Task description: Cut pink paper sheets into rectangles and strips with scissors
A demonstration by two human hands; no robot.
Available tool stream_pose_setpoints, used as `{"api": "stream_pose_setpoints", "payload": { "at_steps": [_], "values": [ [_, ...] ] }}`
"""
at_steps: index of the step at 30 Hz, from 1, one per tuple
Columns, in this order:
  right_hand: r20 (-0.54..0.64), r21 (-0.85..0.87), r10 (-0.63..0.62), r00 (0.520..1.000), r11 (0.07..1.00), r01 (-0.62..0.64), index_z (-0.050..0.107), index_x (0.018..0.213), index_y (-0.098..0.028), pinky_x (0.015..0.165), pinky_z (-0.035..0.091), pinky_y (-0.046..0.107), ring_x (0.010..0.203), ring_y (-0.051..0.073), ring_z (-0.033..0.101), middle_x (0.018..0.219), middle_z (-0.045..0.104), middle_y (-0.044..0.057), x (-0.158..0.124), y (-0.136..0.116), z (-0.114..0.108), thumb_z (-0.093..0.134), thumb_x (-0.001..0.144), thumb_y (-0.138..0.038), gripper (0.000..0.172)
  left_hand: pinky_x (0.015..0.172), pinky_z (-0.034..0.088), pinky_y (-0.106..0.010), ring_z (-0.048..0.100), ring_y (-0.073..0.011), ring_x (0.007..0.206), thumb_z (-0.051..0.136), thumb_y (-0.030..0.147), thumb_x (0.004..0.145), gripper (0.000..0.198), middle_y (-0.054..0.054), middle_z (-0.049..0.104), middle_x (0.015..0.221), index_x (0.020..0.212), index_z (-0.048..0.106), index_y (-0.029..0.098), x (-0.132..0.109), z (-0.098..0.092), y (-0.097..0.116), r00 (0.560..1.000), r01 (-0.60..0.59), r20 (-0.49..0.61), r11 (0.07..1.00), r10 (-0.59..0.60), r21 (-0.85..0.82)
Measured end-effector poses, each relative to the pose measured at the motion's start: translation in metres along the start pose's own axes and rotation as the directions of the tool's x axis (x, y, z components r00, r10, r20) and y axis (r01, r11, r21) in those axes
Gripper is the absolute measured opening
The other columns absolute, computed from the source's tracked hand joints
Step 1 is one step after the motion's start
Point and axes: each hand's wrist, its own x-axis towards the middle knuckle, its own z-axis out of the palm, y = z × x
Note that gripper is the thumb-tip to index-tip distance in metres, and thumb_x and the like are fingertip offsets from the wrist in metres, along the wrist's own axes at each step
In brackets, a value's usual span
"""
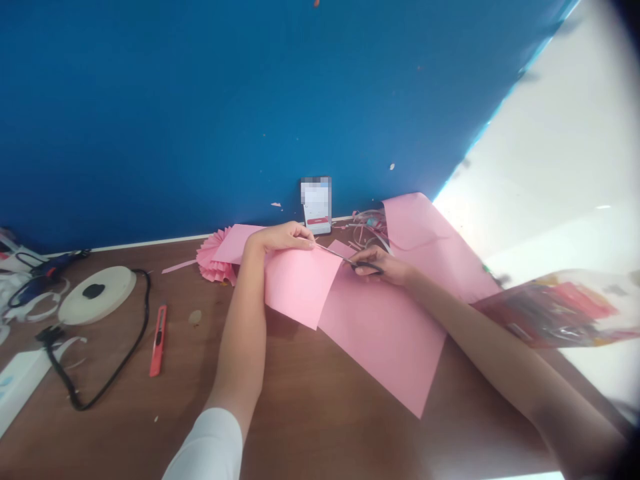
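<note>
My left hand (285, 237) grips the upper edge of a pink paper sheet (301, 280), its fingers closed on it. In my right hand (383, 265) is a pair of scissors (367, 267) with black handles. The blades point left and lie along the top edge of that sheet, close to my left fingertips. Beneath both hands a larger pink sheet (385, 333) rests on the table. A pleated pink paper rosette (216, 257) lies left of my left wrist, partly covered by paper.
A phone (317, 205) leans against the blue wall (280, 100). On the left are a red box cutter (158, 340), a round cream disc (97, 295), a black cable (145, 313) and a white power strip (23, 387). More pink paper (430, 247) and a plastic bag (565, 310) sit right.
</note>
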Motion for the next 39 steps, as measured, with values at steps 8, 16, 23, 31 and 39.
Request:
{"api": "stream_pose_setpoints", "payload": {
  "at_steps": [8,16,23,31,39],
  "values": [
    [-0.002,-0.012,-0.001,1.000,1.000,0.001,0.071,0.098,-0.010,0.038,0.025,0.020,0.040,0.004,0.038,0.053,0.054,-0.003,-0.0011,-0.0061,0.0047,0.075,0.068,-0.028,0.035,0.075,0.042,-0.027,0.059,-0.0175,0.084,0.066,0.042,0.072,0.033,-0.007,0.067,0.093,0.089,0.070,0.014,-0.0030,-0.0019,0.0004,1.000,0.010,0.010,1.000,-0.010,0.014],
    [0.003,-0.009,-0.009,1.000,1.000,0.009,0.070,0.103,-0.011,0.038,0.025,0.019,0.041,0.005,0.039,0.052,0.056,-0.002,-0.0008,0.0003,0.0008,0.074,0.070,-0.028,0.037,0.072,0.041,-0.026,0.058,-0.0154,0.080,0.066,0.041,0.071,0.031,-0.005,0.066,0.088,0.086,0.069,0.014,-0.0052,-0.0034,0.0004,1.000,0.021,-0.002,1.000,-0.021,0.021],
    [0.003,-0.014,-0.012,1.000,1.000,0.012,0.070,0.104,-0.011,0.038,0.026,0.020,0.041,0.005,0.039,0.051,0.057,-0.001,-0.0012,-0.0018,0.0020,0.073,0.071,-0.028,0.037,0.072,0.040,-0.025,0.057,-0.0155,0.081,0.066,0.042,0.073,0.032,-0.005,0.064,0.088,0.086,0.068,0.013,-0.0061,-0.0045,-0.0007,0.999,0.033,0.001,0.999,-0.033,0.016],
    [0.001,-0.038,-0.018,1.000,0.999,0.018,0.069,0.105,-0.010,0.038,0.026,0.019,0.040,0.004,0.037,0.051,0.057,-0.002,-0.0013,-0.0010,0.0016,0.072,0.072,-0.028,0.037,0.072,0.040,-0.026,0.057,-0.0153,0.080,0.066,0.040,0.072,0.031,-0.005,0.066,0.088,0.087,0.069,0.013,-0.0066,-0.0044,-0.0011,1.000,0.025,0.000,1.000,-0.025,-0.001],
    [-0.006,-0.048,-0.017,1.000,0.999,0.016,0.070,0.104,-0.010,0.038,0.025,0.020,0.039,0.004,0.037,0.051,0.056,-0.002,-0.0014,-0.0021,0.0032,0.073,0.071,-0.029,0.037,0.074,0.040,-0.027,0.058,-0.0169,0.083,0.066,0.041,0.072,0.033,-0.006,0.066,0.091,0.089,0.069,0.013,-0.0063,-0.0048,-0.0019,0.999,0.042,0.007,0.999,-0.042,0.010]
  ]
}}
